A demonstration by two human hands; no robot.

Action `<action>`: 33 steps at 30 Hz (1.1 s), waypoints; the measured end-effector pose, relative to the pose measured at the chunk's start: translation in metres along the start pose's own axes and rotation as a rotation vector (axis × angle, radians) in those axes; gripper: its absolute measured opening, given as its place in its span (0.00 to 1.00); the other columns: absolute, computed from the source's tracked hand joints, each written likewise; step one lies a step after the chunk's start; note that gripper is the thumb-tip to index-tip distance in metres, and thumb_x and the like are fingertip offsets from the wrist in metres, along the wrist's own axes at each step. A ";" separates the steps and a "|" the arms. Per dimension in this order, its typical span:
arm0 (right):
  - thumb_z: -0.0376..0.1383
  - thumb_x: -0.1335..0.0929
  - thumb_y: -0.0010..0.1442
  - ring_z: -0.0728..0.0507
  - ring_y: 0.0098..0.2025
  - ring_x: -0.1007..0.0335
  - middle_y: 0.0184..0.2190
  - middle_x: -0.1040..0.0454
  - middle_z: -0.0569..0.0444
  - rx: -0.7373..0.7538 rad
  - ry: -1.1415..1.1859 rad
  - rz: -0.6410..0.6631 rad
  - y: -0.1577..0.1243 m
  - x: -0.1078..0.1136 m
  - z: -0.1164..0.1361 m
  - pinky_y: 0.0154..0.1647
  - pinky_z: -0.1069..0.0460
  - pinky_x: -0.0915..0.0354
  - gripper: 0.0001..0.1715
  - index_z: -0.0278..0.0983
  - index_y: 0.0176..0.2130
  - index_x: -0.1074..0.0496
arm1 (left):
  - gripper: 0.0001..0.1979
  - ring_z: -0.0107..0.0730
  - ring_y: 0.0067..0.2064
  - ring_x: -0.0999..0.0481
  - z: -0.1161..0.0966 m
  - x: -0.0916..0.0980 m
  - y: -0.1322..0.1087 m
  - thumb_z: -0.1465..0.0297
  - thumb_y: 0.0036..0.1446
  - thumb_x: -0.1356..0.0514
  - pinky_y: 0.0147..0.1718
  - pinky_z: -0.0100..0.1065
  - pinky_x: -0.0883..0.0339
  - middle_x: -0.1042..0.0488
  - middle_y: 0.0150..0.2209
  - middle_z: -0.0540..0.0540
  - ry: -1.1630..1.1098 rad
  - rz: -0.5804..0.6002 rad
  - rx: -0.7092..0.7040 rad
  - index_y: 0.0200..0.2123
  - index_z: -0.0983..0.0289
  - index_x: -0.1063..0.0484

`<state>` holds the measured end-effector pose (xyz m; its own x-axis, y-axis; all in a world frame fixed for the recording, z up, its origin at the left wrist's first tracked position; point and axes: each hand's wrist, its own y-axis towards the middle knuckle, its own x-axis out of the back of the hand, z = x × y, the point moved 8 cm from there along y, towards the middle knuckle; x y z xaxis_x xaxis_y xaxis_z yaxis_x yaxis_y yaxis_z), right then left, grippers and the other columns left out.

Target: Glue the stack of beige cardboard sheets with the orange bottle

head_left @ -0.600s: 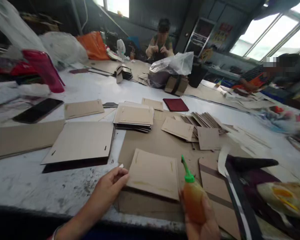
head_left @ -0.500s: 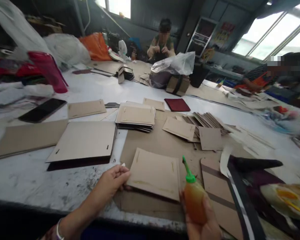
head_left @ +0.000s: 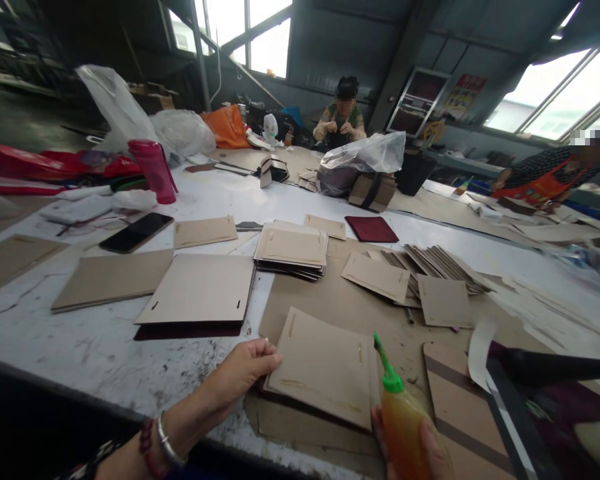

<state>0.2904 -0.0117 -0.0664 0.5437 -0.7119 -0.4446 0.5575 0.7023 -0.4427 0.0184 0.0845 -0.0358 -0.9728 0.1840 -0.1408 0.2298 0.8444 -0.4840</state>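
Observation:
My left hand [head_left: 240, 372] rests at the left edge of a square cardboard panel [head_left: 325, 365], fingertips touching its side. The panel lies on a brown sheet at the table's near edge and carries faint glue lines along its borders. My right hand [head_left: 420, 447] holds an orange glue bottle [head_left: 405, 427] with a green nozzle, upright, just off the panel's right corner. The nozzle tip is slightly above the panel's right edge.
A stack of cardboard panels [head_left: 291, 248], a larger board [head_left: 200, 290] and fanned cardboard pieces [head_left: 430, 263] lie further back. A phone [head_left: 136, 233] and a pink bottle [head_left: 153, 170] sit at the left. Two other people sit at the far side and at the right.
The view has tilted up and shifted, showing more of the room. My hands hold the same positions on the panel and bottle.

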 end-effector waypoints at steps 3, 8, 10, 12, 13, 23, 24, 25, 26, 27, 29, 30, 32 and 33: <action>0.43 0.25 0.44 0.41 0.38 0.26 0.33 0.23 0.57 -0.013 0.033 -0.001 0.002 0.002 0.001 0.40 0.44 0.28 0.18 0.40 0.35 0.28 | 0.20 0.21 0.23 0.43 0.001 0.001 -0.001 0.56 0.37 0.36 0.24 0.26 0.49 0.39 0.19 0.44 0.020 -0.010 -0.012 0.21 0.63 0.41; 0.40 0.23 0.38 0.39 0.38 0.25 0.35 0.23 0.54 -0.037 0.099 -0.051 0.001 0.002 0.004 0.41 0.42 0.28 0.23 0.38 0.35 0.28 | 0.20 0.22 0.22 0.42 0.003 0.000 -0.002 0.55 0.37 0.37 0.23 0.27 0.49 0.39 0.18 0.44 0.071 -0.013 -0.023 0.19 0.62 0.43; 0.41 0.25 0.44 0.41 0.38 0.26 0.35 0.23 0.55 0.012 0.085 -0.029 -0.005 -0.007 0.009 0.43 0.41 0.29 0.18 0.38 0.34 0.29 | 0.21 0.22 0.22 0.41 0.003 0.000 -0.002 0.54 0.37 0.37 0.22 0.27 0.49 0.39 0.18 0.45 0.107 -0.013 -0.028 0.19 0.62 0.44; 0.42 0.27 0.48 0.43 0.37 0.25 0.34 0.23 0.56 0.052 0.072 -0.003 -0.012 -0.015 0.013 0.43 0.43 0.29 0.14 0.38 0.34 0.29 | 0.21 0.23 0.21 0.41 0.003 0.000 -0.002 0.53 0.36 0.38 0.22 0.26 0.48 0.39 0.18 0.45 0.155 -0.020 -0.036 0.18 0.61 0.45; 0.42 0.27 0.50 0.43 0.37 0.25 0.33 0.23 0.56 0.061 0.069 0.004 -0.014 -0.018 0.014 0.43 0.43 0.29 0.13 0.38 0.34 0.28 | 0.22 0.23 0.21 0.41 0.003 0.001 -0.001 0.52 0.36 0.39 0.21 0.26 0.48 0.39 0.17 0.44 0.182 -0.024 -0.036 0.18 0.61 0.45; 0.41 0.24 0.42 0.39 0.40 0.26 0.35 0.23 0.53 -0.066 0.123 -0.060 -0.013 -0.009 0.010 0.45 0.41 0.30 0.19 0.36 0.34 0.27 | 0.25 0.32 0.22 0.33 0.005 0.015 -0.008 0.56 0.48 0.44 0.24 0.31 0.40 0.36 0.18 0.44 0.529 -0.174 -0.174 0.46 0.65 0.35; 0.41 0.24 0.42 0.39 0.40 0.26 0.35 0.23 0.53 -0.077 0.133 -0.058 -0.014 -0.011 0.010 0.46 0.40 0.30 0.19 0.36 0.34 0.27 | 0.26 0.35 0.26 0.30 0.002 0.014 -0.010 0.56 0.51 0.46 0.29 0.33 0.37 0.32 0.20 0.46 0.579 -0.182 -0.202 0.49 0.67 0.36; 0.41 0.24 0.42 0.39 0.40 0.26 0.35 0.23 0.53 -0.090 0.140 -0.061 -0.015 -0.012 0.009 0.46 0.40 0.30 0.19 0.36 0.34 0.26 | 0.26 0.38 0.31 0.27 0.000 0.014 -0.012 0.57 0.53 0.49 0.34 0.35 0.35 0.28 0.24 0.50 0.618 -0.185 -0.225 0.50 0.67 0.36; 0.41 0.24 0.42 0.39 0.40 0.26 0.34 0.23 0.52 -0.101 0.141 -0.062 -0.016 -0.014 0.009 0.46 0.40 0.30 0.19 0.35 0.34 0.26 | 0.26 0.41 0.38 0.25 -0.001 0.013 -0.014 0.57 0.54 0.50 0.41 0.37 0.35 0.24 0.31 0.55 0.637 -0.185 -0.241 0.51 0.68 0.35; 0.42 0.24 0.43 0.39 0.40 0.26 0.34 0.23 0.52 -0.106 0.136 -0.062 -0.017 -0.016 0.009 0.46 0.41 0.30 0.18 0.35 0.33 0.26 | 0.25 0.42 0.46 0.27 -0.003 0.012 -0.015 0.58 0.55 0.51 0.47 0.38 0.38 0.24 0.39 0.58 0.643 -0.183 -0.255 0.51 0.67 0.34; 0.43 0.26 0.45 0.40 0.40 0.26 0.34 0.24 0.53 -0.092 0.101 -0.053 -0.019 -0.019 0.010 0.46 0.43 0.30 0.17 0.35 0.33 0.26 | 0.24 0.42 0.56 0.33 -0.006 0.011 -0.018 0.60 0.56 0.50 0.55 0.37 0.44 0.29 0.51 0.60 0.639 -0.186 -0.269 0.51 0.66 0.32; 0.43 0.26 0.47 0.41 0.41 0.27 0.34 0.24 0.53 -0.068 0.079 -0.047 -0.019 -0.020 0.012 0.47 0.44 0.30 0.17 0.35 0.34 0.27 | 0.23 0.42 0.57 0.35 -0.007 0.011 -0.019 0.61 0.56 0.50 0.56 0.36 0.45 0.30 0.53 0.60 0.639 -0.190 -0.269 0.51 0.66 0.31; 0.44 0.27 0.48 0.42 0.41 0.27 0.36 0.24 0.56 -0.016 0.035 -0.032 -0.017 -0.019 0.015 0.47 0.46 0.31 0.16 0.37 0.34 0.27 | 0.21 0.43 0.55 0.32 -0.010 0.010 -0.021 0.62 0.56 0.49 0.55 0.37 0.43 0.28 0.51 0.60 0.652 -0.193 -0.290 0.48 0.65 0.29; 0.44 0.27 0.48 0.43 0.41 0.27 0.36 0.24 0.57 0.000 0.017 -0.027 -0.014 -0.017 0.015 0.47 0.46 0.31 0.15 0.38 0.34 0.27 | 0.20 0.44 0.52 0.30 -0.013 0.009 -0.022 0.63 0.56 0.49 0.53 0.37 0.41 0.27 0.48 0.61 0.666 -0.199 -0.317 0.47 0.65 0.27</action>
<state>0.2828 -0.0098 -0.0405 0.5180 -0.7302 -0.4456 0.5720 0.6830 -0.4542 0.0044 0.0741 -0.0152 -0.8306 0.1933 0.5223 0.1270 0.9789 -0.1602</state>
